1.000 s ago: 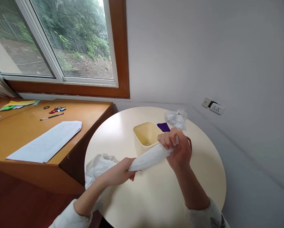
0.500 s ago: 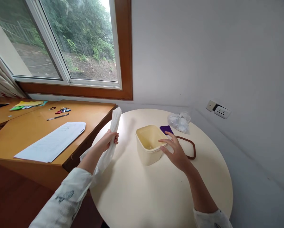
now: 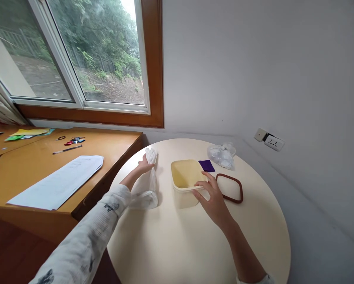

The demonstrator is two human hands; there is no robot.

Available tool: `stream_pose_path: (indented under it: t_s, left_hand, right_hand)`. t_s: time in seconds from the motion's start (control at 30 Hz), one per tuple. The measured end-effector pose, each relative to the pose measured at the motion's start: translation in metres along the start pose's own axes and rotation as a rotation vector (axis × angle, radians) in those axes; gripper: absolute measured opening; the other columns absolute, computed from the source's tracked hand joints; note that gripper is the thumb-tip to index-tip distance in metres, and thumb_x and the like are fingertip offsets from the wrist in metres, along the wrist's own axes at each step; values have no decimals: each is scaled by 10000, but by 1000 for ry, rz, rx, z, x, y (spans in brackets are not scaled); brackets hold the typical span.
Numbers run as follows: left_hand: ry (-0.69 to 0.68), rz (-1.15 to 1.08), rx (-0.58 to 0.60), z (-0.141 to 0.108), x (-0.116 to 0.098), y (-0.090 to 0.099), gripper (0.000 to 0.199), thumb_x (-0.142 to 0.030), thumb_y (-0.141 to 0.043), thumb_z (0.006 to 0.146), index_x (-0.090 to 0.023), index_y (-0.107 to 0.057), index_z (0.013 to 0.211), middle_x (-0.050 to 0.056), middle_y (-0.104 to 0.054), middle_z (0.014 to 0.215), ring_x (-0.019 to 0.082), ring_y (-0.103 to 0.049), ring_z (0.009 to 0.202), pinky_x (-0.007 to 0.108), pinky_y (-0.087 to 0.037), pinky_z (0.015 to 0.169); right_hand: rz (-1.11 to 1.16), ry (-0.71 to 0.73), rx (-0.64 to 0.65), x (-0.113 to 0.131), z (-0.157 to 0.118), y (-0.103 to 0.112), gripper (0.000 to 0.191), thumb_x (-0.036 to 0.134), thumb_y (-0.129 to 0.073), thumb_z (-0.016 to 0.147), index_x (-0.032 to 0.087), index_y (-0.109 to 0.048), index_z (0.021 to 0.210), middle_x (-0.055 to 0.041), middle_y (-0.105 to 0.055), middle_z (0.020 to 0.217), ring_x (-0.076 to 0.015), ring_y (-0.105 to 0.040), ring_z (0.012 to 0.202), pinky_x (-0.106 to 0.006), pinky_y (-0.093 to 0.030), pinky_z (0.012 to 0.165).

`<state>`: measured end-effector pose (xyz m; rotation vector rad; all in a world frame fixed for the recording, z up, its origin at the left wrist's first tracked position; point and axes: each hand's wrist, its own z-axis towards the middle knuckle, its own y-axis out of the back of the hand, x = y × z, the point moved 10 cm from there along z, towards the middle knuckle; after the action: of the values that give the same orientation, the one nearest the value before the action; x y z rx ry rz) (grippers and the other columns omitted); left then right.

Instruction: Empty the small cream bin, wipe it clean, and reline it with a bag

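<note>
A cream plastic container (image 3: pixel 185 199), square with rounded corners and without a lid, stands on the round table. My right hand (image 3: pixel 212 199) grips its near right rim, with the thumb outside and fingers over the edge. To the left, a crumpled translucent white plastic bag (image 3: pixel 147 197) lies on the table. My left hand (image 3: pixel 142 165) is at the bag's bunched upper end, thumb and fingers apart. Just behind the container is a folded dark purple cloth (image 3: pixel 207 165). A reddish-brown rectangular ring (image 3: pixel 241 193) with rounded corners lies to its right.
Another clear plastic bag (image 3: pixel 222 155) sits at the back of the round table (image 3: pixel 177 252), close to the wall and its socket (image 3: pixel 274 142). At left, a wooden desk (image 3: pixel 118 144) bears papers (image 3: pixel 58 183), a pen (image 3: pixel 67 150) and keys (image 3: pixel 75 141).
My left hand has lowered the plastic bag from upright onto the table and its fingers have loosened. My right hand has closed on the container's rim.
</note>
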<state>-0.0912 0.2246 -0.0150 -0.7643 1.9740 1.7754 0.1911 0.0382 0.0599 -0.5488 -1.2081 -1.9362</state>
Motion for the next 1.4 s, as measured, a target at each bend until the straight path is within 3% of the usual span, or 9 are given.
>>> stream_pose_path:
  t_s: [0.13,0.3,0.43,0.57,0.77,0.87,1.03,1.23,1.4]
  left_hand:
    - [-3,212,136,-33,1,-14,957,-625,-608,579,-242,-248,1378,243,-77,1459,503,-119,1286,645,-237,898]
    - [-82,423,293,-76,12,-45,857,-668,-516,628,-339,-241,1371,178,7,1484,400,-29,1341,701,-108,915]
    - [-107,464,307,-75,19,-51,821,-549,-585,626,-275,-315,1351,190,-64,1478,367,-77,1347,631,-101,981]
    - [-176,470,249,-70,2,-45,787,-453,-617,636,-225,-344,1338,188,-57,1479,358,-53,1352,564,-71,1027]
    - [-406,-21,261,-107,-58,-45,901,-493,-686,596,-296,-266,1368,95,-4,1499,329,-85,1356,485,-262,1015]
    - [-458,-205,234,-124,-74,-52,994,-463,-728,563,-285,-205,1389,90,-71,1496,308,-95,1358,463,-228,1053]
    - [-508,-450,183,-133,-87,-73,934,-393,-702,631,-272,-176,1393,99,-238,1446,285,-186,1339,450,-216,1072]
    - [-414,-736,184,-124,-87,-98,963,-356,-722,626,-236,-134,1379,141,-360,1360,278,-361,1250,407,-348,1002]
    - [-381,-890,155,-123,-80,-115,867,-353,-751,590,-212,-278,1303,151,-441,1287,281,-457,1162,401,-402,943]
  right_hand:
    - [-5,0,-27,-1,1,-3,198,398,-527,811,255,-592,931,-63,-357,1321,-238,-401,1189,-407,-406,929]
    - [-12,23,-71,0,6,-7,196,395,-529,810,245,-601,914,-70,-374,1298,-242,-379,1203,-422,-370,964]
    - [-6,16,-89,-1,13,-8,215,400,-517,814,239,-609,924,-80,-379,1289,-250,-395,1184,-431,-374,958]
    - [2,10,-92,-1,18,-7,235,412,-510,817,245,-616,943,-75,-369,1299,-249,-387,1195,-425,-359,980]
    - [23,-40,-114,-15,11,0,403,411,-497,822,297,-478,1208,-50,-315,1362,-232,-311,1262,-436,-323,1022]
    - [27,-65,-143,-34,0,8,414,388,-476,836,279,-446,1234,-61,-357,1339,-222,-318,1258,-441,-309,1031]
    - [51,-142,-193,-67,-13,18,478,357,-455,852,274,-345,1309,-64,-384,1334,-205,-337,1247,-436,-344,1010]
    - [113,-97,-88,-73,-15,-13,466,326,-441,857,251,-363,1310,-76,-402,1335,-210,-365,1238,-428,-368,996]
    - [196,-134,-18,-79,-22,-46,504,297,-444,844,263,-330,1334,-77,-468,1273,-208,-436,1185,-410,-408,960]
